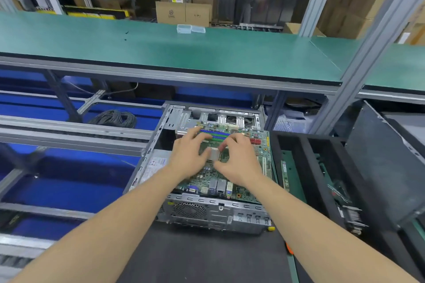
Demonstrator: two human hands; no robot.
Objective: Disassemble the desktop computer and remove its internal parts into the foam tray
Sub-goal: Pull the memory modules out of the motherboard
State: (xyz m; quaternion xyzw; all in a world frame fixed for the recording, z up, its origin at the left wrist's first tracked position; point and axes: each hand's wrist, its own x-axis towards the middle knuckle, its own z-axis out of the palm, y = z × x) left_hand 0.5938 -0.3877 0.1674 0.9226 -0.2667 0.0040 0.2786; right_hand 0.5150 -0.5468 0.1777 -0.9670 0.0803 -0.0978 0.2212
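Note:
An open grey desktop case [213, 211] lies on a dark mat, its green motherboard [250, 193] exposed. Both my hands reach into it over the CPU socket. My left hand [187, 156] and my right hand [239, 161] pinch a small silver square part, the processor [214, 153], from either side at the board's middle. Blue and green memory slots [215, 134] show just beyond my fingers. The black foam tray [305, 158] stands right of the case, with a memory stick [285, 173] in one narrow slot and other parts [347, 209] further right.
A grey case panel [386, 158] leans at the far right. A green shelf [184, 48] hangs over the bench with two small clear boxes [190, 29]. A coil of black cable [115, 118] lies behind left. An orange tool tip [289, 248] shows near the mat's edge.

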